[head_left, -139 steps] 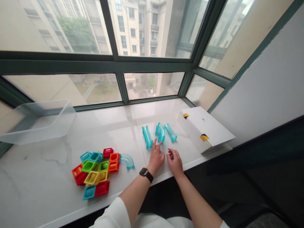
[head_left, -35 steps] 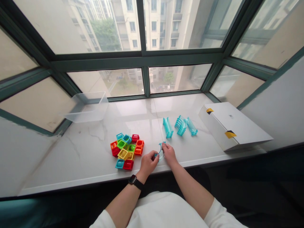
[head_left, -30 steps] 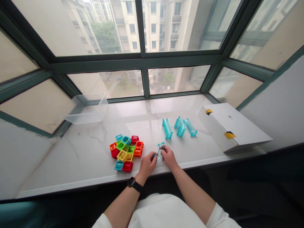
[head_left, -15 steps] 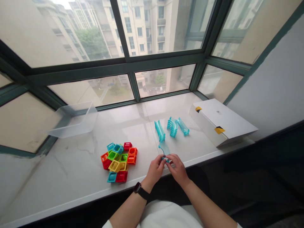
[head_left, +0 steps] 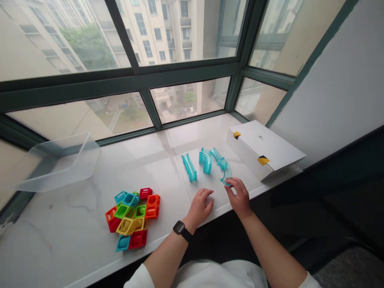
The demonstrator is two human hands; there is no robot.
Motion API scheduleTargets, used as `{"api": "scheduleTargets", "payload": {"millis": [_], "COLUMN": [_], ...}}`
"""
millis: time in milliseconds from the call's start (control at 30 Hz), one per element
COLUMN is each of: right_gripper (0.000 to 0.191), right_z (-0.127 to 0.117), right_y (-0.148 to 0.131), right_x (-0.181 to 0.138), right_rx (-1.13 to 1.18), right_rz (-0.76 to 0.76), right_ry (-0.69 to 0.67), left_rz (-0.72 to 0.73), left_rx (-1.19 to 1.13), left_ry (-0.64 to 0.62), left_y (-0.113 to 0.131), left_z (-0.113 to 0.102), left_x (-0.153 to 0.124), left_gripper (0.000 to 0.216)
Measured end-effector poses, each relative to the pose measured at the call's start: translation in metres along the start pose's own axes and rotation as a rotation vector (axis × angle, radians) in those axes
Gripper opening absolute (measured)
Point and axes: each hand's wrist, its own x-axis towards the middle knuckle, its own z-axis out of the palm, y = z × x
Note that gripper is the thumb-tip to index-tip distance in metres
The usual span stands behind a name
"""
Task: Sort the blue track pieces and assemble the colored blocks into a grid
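With thumb and fingers, my right hand (head_left: 239, 196) pinches the near end of a curved, see-through teal track piece (head_left: 228, 171). The far end of that piece overlaps or meets a straight teal track piece (head_left: 216, 154); whether they are joined I cannot tell. Left of these lies a stack of curved teal track pieces (head_left: 205, 161). Farther left is a stack of straight teal track pieces (head_left: 189, 168). My left hand (head_left: 201, 206) is empty near the counter's front edge, its thumb apart from its loosely bent fingers.
Colourful hollow blocks (head_left: 132, 224) sit in a piled group on the left of the white counter (head_left: 84, 232). A clear plastic bin (head_left: 87, 160) stands behind them by the window. At the right is a white box (head_left: 267, 142) with yellow-and-black tabs, against the wall.
The hands have parted. My right hand has carried the curved track piece right and forward to the straight piece; my left hand has let go. The view has turned right.
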Motion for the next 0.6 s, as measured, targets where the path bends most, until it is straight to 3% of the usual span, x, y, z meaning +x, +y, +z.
{"api": "scheduleTargets", "payload": {"millis": [300,600], "right_gripper": [0.019,0.020], "right_z": [0.031,0.065], "right_y": [0.006,0.013], "right_x": [0.063,0.088], "right_rx": [0.001,-0.005], "right_rz": [-0.054,-0.081], "right_ry": [0.045,-0.077], "left_rz": [0.024,0.002], "left_rx": [0.082,0.121], "left_ry": [0.008,0.014], "left_y": [-0.015,-0.014], "left_z": [0.007,0.009], "left_x": [0.048,0.054], "left_gripper": [0.026,0.019]}}
